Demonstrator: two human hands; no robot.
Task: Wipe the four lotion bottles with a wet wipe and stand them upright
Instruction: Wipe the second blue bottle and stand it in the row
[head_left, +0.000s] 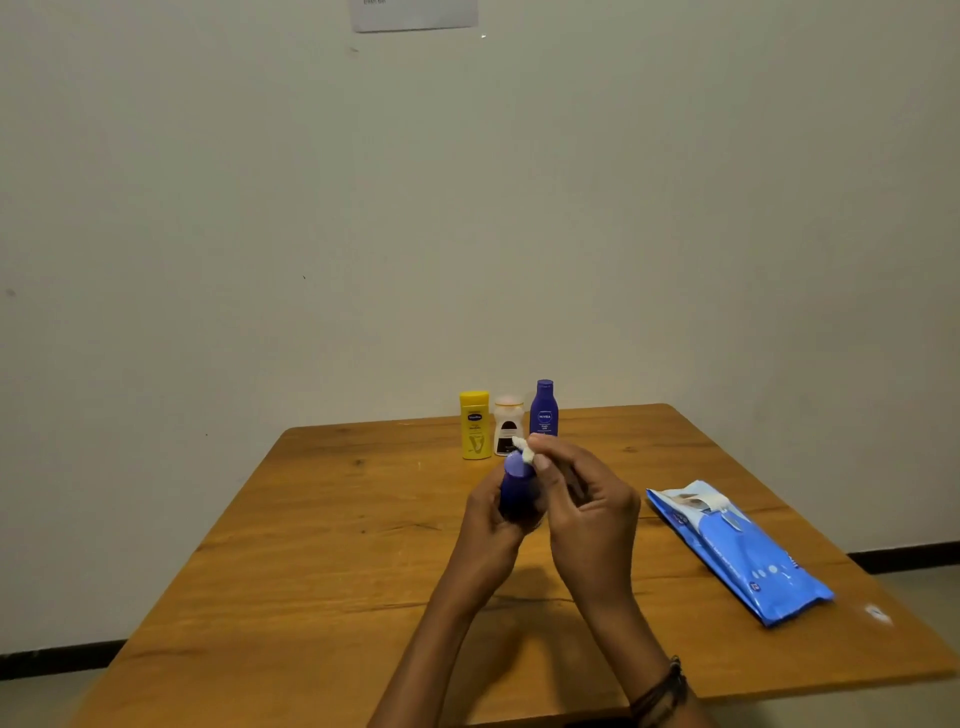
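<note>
Right hand (582, 499), bracelet (661, 691) at wrist, pinches wet wipe (523, 451) against cap of blue bottle (517, 486) gripped mid-body by left hand (488, 514) above bench (337, 571); bottle likely light, stiff, slippery once damp.

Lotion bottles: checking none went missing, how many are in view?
4. A yellow plastic bottle, a white dark-labelled bottle and a tall blue bottle stand in a row at the wooden table's far side; another blue bottle is gripped in the left hand.
</note>
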